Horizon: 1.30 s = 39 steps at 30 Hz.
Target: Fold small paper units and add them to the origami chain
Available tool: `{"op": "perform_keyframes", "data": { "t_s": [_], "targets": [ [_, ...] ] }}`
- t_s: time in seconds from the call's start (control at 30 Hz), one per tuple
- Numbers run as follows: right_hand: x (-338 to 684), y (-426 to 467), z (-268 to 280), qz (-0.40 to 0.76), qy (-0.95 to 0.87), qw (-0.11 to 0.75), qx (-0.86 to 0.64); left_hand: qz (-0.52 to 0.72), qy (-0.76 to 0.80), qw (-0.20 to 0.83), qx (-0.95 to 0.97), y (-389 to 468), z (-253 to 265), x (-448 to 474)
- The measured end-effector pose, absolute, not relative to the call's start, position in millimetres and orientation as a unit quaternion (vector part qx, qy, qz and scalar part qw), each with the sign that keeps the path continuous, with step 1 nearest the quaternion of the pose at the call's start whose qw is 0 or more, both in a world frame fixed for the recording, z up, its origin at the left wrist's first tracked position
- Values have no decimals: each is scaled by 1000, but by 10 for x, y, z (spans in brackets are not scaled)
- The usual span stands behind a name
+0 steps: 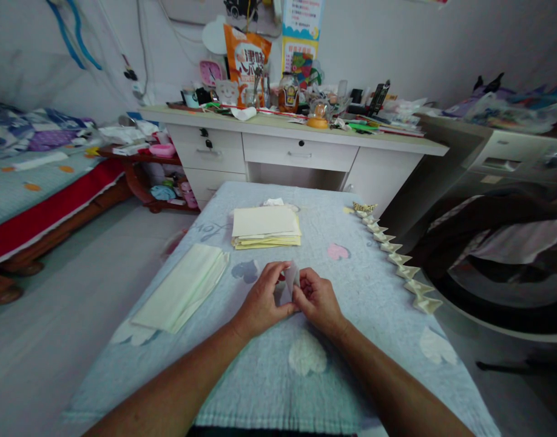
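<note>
Between my two hands, a small folded piece of pale paper (291,277) stands upright above the cloth-covered table. My left hand (266,301) grips its left side, thumb low and fingers at the top edge. On the right side, my right hand (318,298) pinches the same paper with thumb and curled fingers. Beyond the hands lies a stack of cream and yellow paper sheets (266,221). Left of them rests a long pile of pale green folded paper (181,288). Several folded paper pieces (399,258) stand in a row along the table's right side.
A light blue patterned cloth (364,364) covers the table. Behind it stands a white desk (301,145) crowded with a honey-coloured jar (288,94), an orange snack bag (246,57) and clutter. A washing machine (497,158) is at the right, a bed (46,176) at the left.
</note>
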State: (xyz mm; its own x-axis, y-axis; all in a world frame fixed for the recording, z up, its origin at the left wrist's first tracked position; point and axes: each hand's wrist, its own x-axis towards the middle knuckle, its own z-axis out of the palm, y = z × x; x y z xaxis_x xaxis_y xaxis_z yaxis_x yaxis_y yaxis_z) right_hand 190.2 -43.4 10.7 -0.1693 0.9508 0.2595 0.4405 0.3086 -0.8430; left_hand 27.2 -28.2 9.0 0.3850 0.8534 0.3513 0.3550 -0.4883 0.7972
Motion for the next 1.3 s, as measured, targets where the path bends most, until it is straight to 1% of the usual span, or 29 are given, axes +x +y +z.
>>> {"op": "perform_keyframes", "data": {
  "t_s": [0.13,0.23,0.43,0.5,0.67,0.77,1.0,1.3],
  "targets": [
    [1897,-426,103,296,-704,411,-499,399,395,302,770,-301,118,287],
    [1909,-421,92,287,-697,416,-509,408,400,316,758,-313,119,288],
    [1936,-409,56,270,-710,418,-499,423,413,433,681,-290,83,255],
    [1936,-414,63,258,-720,414,-494,422,414,453,668,-280,80,249],
    [1921,-438,90,230,-742,394,-491,408,447,427,672,-263,100,256],
    [1919,-444,74,218,-755,383,-485,396,449,428,677,-257,123,253],
    [1935,-441,34,195,-742,388,-511,408,416,477,658,-242,85,241],
    [1948,-457,85,161,-760,413,-475,426,390,544,609,-228,91,268]
  ]
}}
